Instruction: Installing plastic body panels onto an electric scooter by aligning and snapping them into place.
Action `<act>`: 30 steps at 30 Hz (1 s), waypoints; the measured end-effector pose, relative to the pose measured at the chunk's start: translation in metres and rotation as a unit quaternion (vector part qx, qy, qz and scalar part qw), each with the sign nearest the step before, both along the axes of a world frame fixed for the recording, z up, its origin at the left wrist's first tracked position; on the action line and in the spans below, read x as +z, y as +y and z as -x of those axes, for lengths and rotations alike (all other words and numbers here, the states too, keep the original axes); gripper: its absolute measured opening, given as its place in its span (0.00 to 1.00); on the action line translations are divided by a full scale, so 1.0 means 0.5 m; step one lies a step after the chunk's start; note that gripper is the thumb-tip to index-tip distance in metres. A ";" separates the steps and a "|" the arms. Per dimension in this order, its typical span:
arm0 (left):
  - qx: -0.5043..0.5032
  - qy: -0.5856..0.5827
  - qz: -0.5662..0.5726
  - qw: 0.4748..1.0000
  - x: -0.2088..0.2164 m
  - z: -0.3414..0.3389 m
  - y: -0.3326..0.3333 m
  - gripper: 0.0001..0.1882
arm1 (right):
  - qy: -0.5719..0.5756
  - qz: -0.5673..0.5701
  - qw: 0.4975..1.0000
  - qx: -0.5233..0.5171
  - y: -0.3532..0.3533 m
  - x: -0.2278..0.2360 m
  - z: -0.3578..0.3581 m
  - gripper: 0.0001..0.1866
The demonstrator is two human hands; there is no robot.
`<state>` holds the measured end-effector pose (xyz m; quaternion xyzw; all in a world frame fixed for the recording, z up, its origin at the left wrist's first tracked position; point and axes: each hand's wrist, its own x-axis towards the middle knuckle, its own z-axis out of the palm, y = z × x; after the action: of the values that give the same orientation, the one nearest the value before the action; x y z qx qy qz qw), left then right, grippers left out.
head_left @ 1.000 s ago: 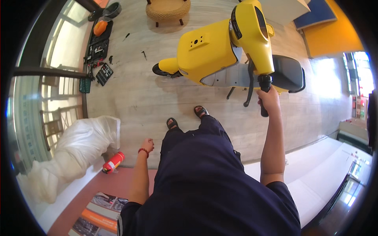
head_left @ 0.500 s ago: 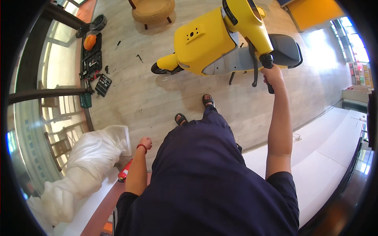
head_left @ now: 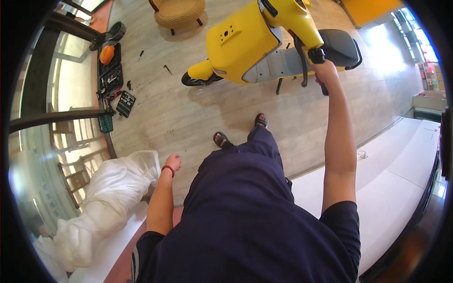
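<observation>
A yellow scooter (head_left: 240, 42) stands on its stand at the upper right of centre, with a grey footboard (head_left: 271, 68) and a dark seat (head_left: 337, 47). My right arm is stretched out towards it. My right hand (head_left: 325, 73) is wrapped round the black handlebar grip (head_left: 323, 88), whose end sticks out below the fingers. Beside that hand hangs the black brake lever (head_left: 304, 70). At my left side, my left hand (head_left: 173, 162) is loosely closed with nothing seen in it, near a bundle wrapped in white plastic (head_left: 118, 181). A red bead bracelet (head_left: 168, 170) circles that wrist.
Open toolboxes (head_left: 109, 80), a socket set (head_left: 125, 104) and an orange helmet (head_left: 107, 54) lie along the left wall. Small tools (head_left: 167, 69) are scattered on the wooden floor. A woven stool (head_left: 179, 14) stands at the far side. A long white counter (head_left: 377, 174) runs along my right.
My view has shifted slightly, and the scooter sits a little higher in it. My left hand has swung slightly forward. My right hand keeps its hold on the grip. My feet have shifted in view.
</observation>
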<state>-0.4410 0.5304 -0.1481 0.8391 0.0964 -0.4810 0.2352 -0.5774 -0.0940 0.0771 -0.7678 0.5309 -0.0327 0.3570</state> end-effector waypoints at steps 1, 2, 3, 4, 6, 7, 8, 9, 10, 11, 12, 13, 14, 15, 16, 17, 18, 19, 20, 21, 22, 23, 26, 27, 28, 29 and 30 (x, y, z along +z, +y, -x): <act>0.009 -0.004 -0.002 1.000 -0.004 0.010 0.017 0.13 | 0.001 -0.004 1.000 -0.001 0.002 0.002 -0.002 0.12; 0.018 -0.008 -0.003 1.000 -0.009 0.025 0.033 0.13 | -0.007 -0.015 1.000 0.007 0.002 0.006 -0.005 0.12; 0.015 -0.009 -0.005 1.000 -0.011 0.035 0.040 0.13 | -0.017 -0.025 0.999 0.012 -0.003 0.011 -0.007 0.12; 0.010 -0.011 -0.015 1.000 -0.013 0.049 0.048 0.13 | -0.010 -0.007 1.000 0.028 -0.012 0.007 -0.009 0.13; 0.006 -0.015 -0.027 1.000 -0.023 0.085 0.071 0.13 | -0.009 -0.005 0.999 0.032 -0.014 0.009 -0.021 0.13; 0.015 0.010 -0.032 0.999 -0.032 0.106 0.081 0.12 | -0.008 -0.002 0.999 0.039 -0.015 0.009 -0.028 0.13; 0.025 0.036 -0.037 0.998 -0.039 0.125 0.091 0.11 | -0.006 -0.001 0.999 0.042 -0.018 0.007 -0.034 0.13; 0.024 0.037 -0.038 0.998 -0.037 0.148 0.091 0.11 | -0.006 -0.001 0.999 0.041 -0.023 0.006 -0.036 0.13; 0.014 0.036 -0.026 0.999 -0.037 0.174 0.086 0.12 | -0.007 -0.002 0.998 0.056 -0.028 0.006 -0.038 0.13; 0.003 0.035 -0.015 0.999 -0.037 0.201 0.082 0.12 | -0.009 -0.002 0.997 0.070 -0.033 0.005 -0.038 0.14; 0.024 0.047 -0.018 0.998 -0.040 0.226 0.077 0.13 | -0.020 -0.006 0.997 0.075 -0.034 0.005 -0.043 0.14; 0.019 0.046 -0.018 0.999 -0.023 0.238 0.041 0.13 | -0.021 -0.006 0.997 0.070 -0.040 0.007 -0.040 0.14; -0.028 0.028 -0.017 0.999 -0.001 0.253 0.005 0.13 | -0.017 -0.005 0.996 0.087 -0.050 0.010 -0.037 0.14; -0.065 0.010 -0.021 0.998 0.024 0.279 -0.007 0.14 | -0.013 -0.009 0.993 0.113 -0.045 0.011 -0.038 0.14; -0.087 0.016 -0.033 0.995 0.015 0.289 -0.008 0.14 | -0.043 -0.042 0.992 0.113 -0.044 0.009 -0.041 0.13; -0.083 0.018 -0.037 0.996 -0.006 0.300 -0.001 0.14 | -0.042 -0.046 0.991 0.117 -0.043 0.007 -0.042 0.13; -0.035 0.017 -0.014 0.999 -0.025 0.317 0.011 0.14 | -0.059 -0.054 0.991 0.110 -0.036 0.009 -0.049 0.12; 0.009 0.013 0.013 1.000 -0.036 0.318 0.002 0.14 | -0.078 -0.060 0.990 0.100 -0.042 0.010 -0.058 0.11; 0.018 0.010 0.012 1.000 -0.046 0.322 -0.005 0.14 | -0.081 -0.061 0.989 0.109 -0.046 0.009 -0.061 0.11; 0.039 0.006 0.008 0.999 -0.047 0.332 -0.016 0.15 | -0.078 -0.061 0.990 0.104 -0.048 0.003 -0.058 0.12; 0.062 0.002 0.004 0.998 -0.049 0.341 -0.026 0.15 | -0.074 -0.061 0.990 0.099 -0.051 -0.001 -0.057 0.12; 0.075 0.001 0.003 0.997 -0.050 0.349 -0.034 0.15 | -0.075 -0.063 0.989 0.113 -0.056 -0.003 -0.054 0.12; 0.070 -0.013 0.020 0.997 -0.020 0.366 -0.080 0.16 | -0.051 -0.048 0.991 0.111 -0.067 0.003 -0.039 0.12; 0.082 -0.014 0.018 0.996 -0.012 0.376 -0.083 0.16 | -0.043 -0.043 0.991 0.116 -0.074 -0.003 -0.039 0.12; 0.081 -0.017 0.017 0.996 -0.008 0.385 -0.083 0.15 | -0.035 -0.035 0.991 0.127 -0.074 -0.003 -0.044 0.13; 0.080 -0.021 0.015 0.996 -0.003 0.396 -0.081 0.15 | -0.039 -0.033 0.989 0.142 -0.073 -0.003 -0.050 0.13; 0.090 -0.021 0.015 0.996 0.002 0.404 -0.085 0.15 | -0.038 -0.039 0.990 0.134 -0.071 -0.005 -0.051 0.12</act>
<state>-0.6431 0.4878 -0.1470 0.8331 0.1596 -0.4415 0.2924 -0.5519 -0.1296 0.0747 -0.8158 0.4102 0.0063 0.4077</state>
